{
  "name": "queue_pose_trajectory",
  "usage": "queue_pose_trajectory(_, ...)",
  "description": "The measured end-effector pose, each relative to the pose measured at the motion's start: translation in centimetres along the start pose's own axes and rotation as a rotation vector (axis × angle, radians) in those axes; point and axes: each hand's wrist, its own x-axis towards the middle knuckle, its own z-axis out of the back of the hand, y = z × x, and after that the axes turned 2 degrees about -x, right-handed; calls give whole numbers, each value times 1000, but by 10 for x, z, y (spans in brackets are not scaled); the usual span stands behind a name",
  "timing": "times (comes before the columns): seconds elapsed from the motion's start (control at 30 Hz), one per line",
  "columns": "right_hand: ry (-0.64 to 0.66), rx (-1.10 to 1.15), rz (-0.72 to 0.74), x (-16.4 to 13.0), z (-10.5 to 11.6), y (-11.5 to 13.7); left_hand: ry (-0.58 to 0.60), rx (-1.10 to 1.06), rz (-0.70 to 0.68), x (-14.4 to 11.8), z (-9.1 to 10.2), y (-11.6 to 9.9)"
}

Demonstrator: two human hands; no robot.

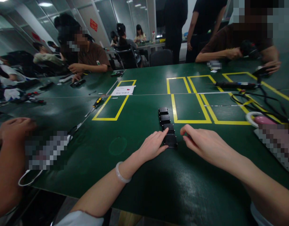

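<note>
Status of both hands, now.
Left hand: open, resting at the row of black blocks.
Right hand: loosely curled, partly open, beside the row, nothing visible in it.

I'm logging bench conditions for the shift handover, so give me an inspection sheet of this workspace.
Surface: green table with yellow tape outlines and a faint ring mark.
Job's things: four black pieces in a row running away from the wearer.
Clutter: yellow-and-black screwdriver left of the row; white paper beyond it; long black tool at far right.
Hands: left hand touches the nearer pieces; right hand sits just right of the row, nothing seen in it.
Cables: dark cables curve over the table's right side.
Surroundings: other people seated around the table; more people and chairs behind.
</note>
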Motion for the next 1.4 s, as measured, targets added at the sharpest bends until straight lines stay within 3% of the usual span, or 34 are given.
queue_pose_trajectory(0.2, 36, -89, -34, 1, -2, -1, -2, 2, -27, 0, 4, -3)
queue_pose_trajectory(0.5, -26, -31, -10, 0, -3, -1, 7, 23, -55, 0, 5, -2)
queue_pose_trajectory(0.8, -14, 19, 2, 0, -2, 0, 12, 38, -54, 0, 5, -3)
queue_pose_trajectory(1.0, 9, -91, -38, 2, -3, -1, 19, 34, -53, 0, 5, -3)
queue_pose_trajectory(1.2, -22, -8, -8, 1, -4, -2, 22, 41, -56, 0, 6, -3)
queue_pose_trajectory(1.4, 23, -72, -68, 3, -6, -2, 34, 51, -56, 0, 7, -3)
